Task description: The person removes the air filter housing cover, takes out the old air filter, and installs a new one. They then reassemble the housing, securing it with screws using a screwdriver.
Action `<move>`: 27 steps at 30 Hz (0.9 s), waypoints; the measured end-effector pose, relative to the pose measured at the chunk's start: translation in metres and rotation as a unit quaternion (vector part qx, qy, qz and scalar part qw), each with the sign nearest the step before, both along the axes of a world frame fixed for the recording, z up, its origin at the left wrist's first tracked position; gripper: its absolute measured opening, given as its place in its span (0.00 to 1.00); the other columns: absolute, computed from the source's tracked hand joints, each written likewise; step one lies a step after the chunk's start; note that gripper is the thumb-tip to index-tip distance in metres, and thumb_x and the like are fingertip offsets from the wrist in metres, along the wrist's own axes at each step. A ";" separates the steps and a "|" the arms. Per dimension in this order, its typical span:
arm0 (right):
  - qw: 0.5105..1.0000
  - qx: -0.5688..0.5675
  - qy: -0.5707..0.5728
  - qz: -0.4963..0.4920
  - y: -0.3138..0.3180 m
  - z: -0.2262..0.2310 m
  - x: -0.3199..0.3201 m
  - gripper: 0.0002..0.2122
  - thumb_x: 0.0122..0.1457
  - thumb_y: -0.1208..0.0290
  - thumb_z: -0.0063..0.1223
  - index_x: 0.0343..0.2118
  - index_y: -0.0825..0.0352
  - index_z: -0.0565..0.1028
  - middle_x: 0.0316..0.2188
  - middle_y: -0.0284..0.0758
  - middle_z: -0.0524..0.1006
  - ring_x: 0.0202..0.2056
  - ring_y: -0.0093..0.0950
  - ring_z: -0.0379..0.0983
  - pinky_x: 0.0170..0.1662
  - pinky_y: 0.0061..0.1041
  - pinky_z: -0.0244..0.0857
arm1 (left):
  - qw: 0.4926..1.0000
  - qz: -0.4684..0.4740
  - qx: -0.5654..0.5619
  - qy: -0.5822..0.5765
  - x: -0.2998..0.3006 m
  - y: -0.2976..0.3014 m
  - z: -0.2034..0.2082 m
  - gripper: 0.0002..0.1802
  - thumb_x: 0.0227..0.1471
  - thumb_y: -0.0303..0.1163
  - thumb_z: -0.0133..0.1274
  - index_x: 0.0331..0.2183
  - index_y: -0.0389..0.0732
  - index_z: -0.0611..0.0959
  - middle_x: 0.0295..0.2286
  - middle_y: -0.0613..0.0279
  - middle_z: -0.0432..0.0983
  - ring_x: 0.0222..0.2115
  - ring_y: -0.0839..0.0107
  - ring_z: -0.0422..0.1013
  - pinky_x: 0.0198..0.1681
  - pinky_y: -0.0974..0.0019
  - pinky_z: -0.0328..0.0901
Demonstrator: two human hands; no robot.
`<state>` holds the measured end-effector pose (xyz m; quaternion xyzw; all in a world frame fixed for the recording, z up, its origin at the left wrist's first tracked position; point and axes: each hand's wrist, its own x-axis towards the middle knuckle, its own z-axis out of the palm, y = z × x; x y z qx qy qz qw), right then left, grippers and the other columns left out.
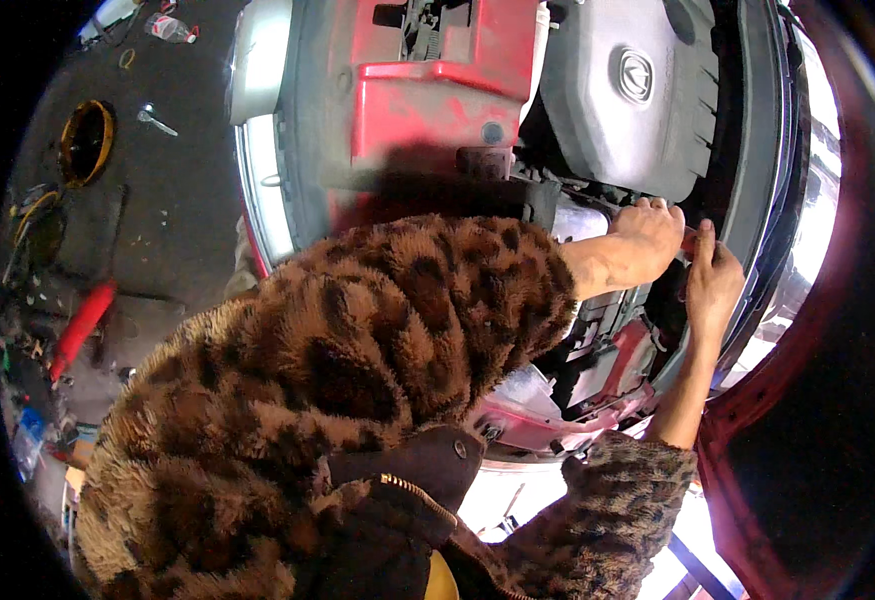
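Both of my hands reach into a car's engine bay, beside the near end of a silver-grey engine cover (622, 110). My left hand (645, 240) is closed, its fingers curled down toward the dark gap at the cover's edge. Close by on the right, my right hand (712, 280) is bent inward with the thumb raised and the other fingers curled. The fingertips nearly meet, and whatever lies between them is too hidden to name. Below my left wrist sit dark engine parts (597, 335).
A dusty red and black front panel (437, 110) and a headlamp (265, 190) lie to the left. The raised red hood edge (747, 480) curves along the right. On the floor are a yellow-rimmed ring (87, 143), a red cylinder (84, 328) and a plastic bottle (169, 28).
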<state>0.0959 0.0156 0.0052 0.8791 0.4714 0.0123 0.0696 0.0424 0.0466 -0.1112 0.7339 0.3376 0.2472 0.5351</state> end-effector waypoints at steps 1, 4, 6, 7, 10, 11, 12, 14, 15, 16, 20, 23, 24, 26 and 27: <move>0.999 -0.025 0.006 0.027 -0.001 0.007 0.002 0.19 0.64 0.56 0.49 0.36 0.71 0.78 0.28 0.50 0.78 0.28 0.43 0.75 0.35 0.36 0.67 | 1.000 -0.008 -0.010 -0.007 -0.001 -0.001 0.000 0.20 0.49 0.27 0.53 0.45 0.32 0.73 0.43 0.43 0.73 0.46 0.50 0.71 0.46 0.54 0.70; 0.979 0.001 0.115 0.166 -0.008 0.013 0.000 0.17 0.63 0.59 0.51 0.44 0.70 0.74 0.36 0.50 0.79 0.37 0.45 0.77 0.42 0.34 0.68 | 1.000 0.000 -0.025 0.001 -0.003 0.003 0.000 0.19 0.50 0.27 0.52 0.45 0.32 0.73 0.42 0.43 0.73 0.46 0.50 0.72 0.46 0.53 0.70; 0.975 0.058 0.083 0.196 -0.015 0.006 0.005 0.18 0.63 0.56 0.50 0.40 0.71 0.77 0.31 0.51 0.78 0.32 0.46 0.76 0.39 0.36 0.68 | 1.000 -0.004 -0.009 -0.001 -0.001 0.000 0.000 0.19 0.51 0.27 0.52 0.46 0.32 0.74 0.43 0.43 0.73 0.46 0.49 0.71 0.47 0.53 0.70; 0.990 0.061 0.036 0.120 -0.015 0.001 0.007 0.19 0.64 0.55 0.49 0.37 0.71 0.78 0.28 0.51 0.78 0.30 0.45 0.76 0.36 0.37 0.67 | 1.000 0.000 -0.003 -0.001 0.001 -0.002 -0.001 0.19 0.51 0.27 0.52 0.46 0.32 0.74 0.43 0.44 0.73 0.46 0.50 0.71 0.47 0.53 0.70; 0.997 0.069 -0.011 0.035 -0.015 -0.010 0.006 0.23 0.65 0.52 0.46 0.31 0.72 0.79 0.22 0.52 0.75 0.24 0.46 0.73 0.31 0.39 0.65 | 0.999 -0.032 -0.013 0.010 0.000 0.001 0.003 0.19 0.51 0.27 0.52 0.46 0.32 0.74 0.45 0.44 0.72 0.48 0.51 0.71 0.48 0.53 0.69; 0.997 0.048 0.008 0.057 -0.016 -0.004 0.010 0.21 0.65 0.54 0.47 0.33 0.71 0.79 0.23 0.51 0.76 0.26 0.45 0.74 0.33 0.38 0.66 | 0.999 -0.040 -0.013 0.009 -0.001 -0.001 0.005 0.19 0.51 0.27 0.51 0.46 0.33 0.74 0.45 0.44 0.72 0.48 0.51 0.70 0.48 0.53 0.69; 0.995 0.028 0.034 0.088 -0.013 0.000 0.007 0.20 0.65 0.55 0.48 0.34 0.71 0.79 0.24 0.49 0.77 0.28 0.45 0.75 0.34 0.37 0.67 | 0.999 -0.039 -0.014 0.014 -0.004 0.001 0.002 0.19 0.51 0.27 0.51 0.46 0.33 0.74 0.45 0.45 0.72 0.48 0.51 0.70 0.48 0.53 0.69; 0.973 0.073 0.044 0.213 -0.013 0.007 -0.007 0.16 0.64 0.60 0.50 0.36 0.70 0.79 0.27 0.46 0.79 0.32 0.42 0.78 0.38 0.34 0.69 | 0.999 -0.038 -0.026 0.016 -0.006 0.003 0.001 0.20 0.51 0.27 0.52 0.46 0.32 0.74 0.45 0.45 0.72 0.48 0.51 0.70 0.48 0.53 0.69; 0.969 0.064 0.090 0.221 -0.015 0.006 0.002 0.14 0.63 0.63 0.52 0.38 0.70 0.79 0.30 0.45 0.81 0.35 0.39 0.79 0.41 0.32 0.69 | 0.999 -0.040 -0.028 0.018 -0.007 0.004 0.002 0.20 0.51 0.28 0.52 0.46 0.32 0.74 0.45 0.45 0.72 0.48 0.50 0.70 0.48 0.53 0.69; 0.976 0.076 0.073 0.189 -0.015 0.001 0.002 0.14 0.63 0.63 0.52 0.39 0.70 0.79 0.30 0.46 0.81 0.35 0.39 0.79 0.40 0.32 0.69 | 0.999 -0.042 -0.030 0.019 -0.009 0.005 0.003 0.20 0.51 0.28 0.52 0.46 0.32 0.74 0.45 0.45 0.72 0.48 0.50 0.70 0.48 0.53 0.69; 0.992 0.049 -0.020 0.114 -0.009 -0.003 0.002 0.14 0.64 0.63 0.50 0.37 0.71 0.78 0.25 0.47 0.79 0.30 0.46 0.77 0.36 0.37 0.68 | 1.000 -0.016 -0.011 0.016 0.001 0.001 0.003 0.19 0.50 0.28 0.54 0.45 0.33 0.75 0.44 0.45 0.73 0.47 0.50 0.71 0.48 0.52 0.69; 0.987 -0.026 -0.037 0.157 0.003 0.006 -0.005 0.13 0.65 0.65 0.47 0.35 0.72 0.76 0.22 0.49 0.76 0.30 0.54 0.73 0.34 0.45 0.66 | 1.000 -0.020 -0.014 -0.010 -0.009 0.006 0.000 0.20 0.48 0.27 0.56 0.45 0.33 0.75 0.44 0.45 0.73 0.47 0.50 0.72 0.49 0.53 0.68; 0.978 -0.004 -0.017 0.207 0.003 0.004 -0.002 0.13 0.65 0.65 0.47 0.35 0.72 0.75 0.23 0.50 0.76 0.30 0.54 0.73 0.34 0.45 0.66 | 1.000 -0.025 -0.014 -0.011 -0.014 0.006 0.000 0.20 0.47 0.26 0.56 0.44 0.33 0.75 0.45 0.45 0.73 0.47 0.50 0.72 0.49 0.54 0.68; 0.951 0.036 0.023 0.306 0.001 -0.004 0.007 0.12 0.65 0.66 0.47 0.35 0.72 0.74 0.24 0.51 0.76 0.30 0.54 0.73 0.35 0.46 0.65 | 0.999 -0.016 -0.027 -0.021 -0.013 0.006 0.003 0.20 0.46 0.26 0.57 0.44 0.32 0.75 0.44 0.45 0.73 0.47 0.50 0.71 0.49 0.54 0.68; 0.952 0.059 0.020 0.299 -0.003 -0.009 0.006 0.13 0.64 0.65 0.46 0.34 0.71 0.75 0.26 0.52 0.76 0.32 0.54 0.73 0.35 0.47 0.65 | 0.999 -0.011 -0.035 -0.025 -0.013 0.005 0.003 0.21 0.46 0.25 0.57 0.44 0.32 0.75 0.44 0.45 0.73 0.47 0.50 0.71 0.50 0.54 0.68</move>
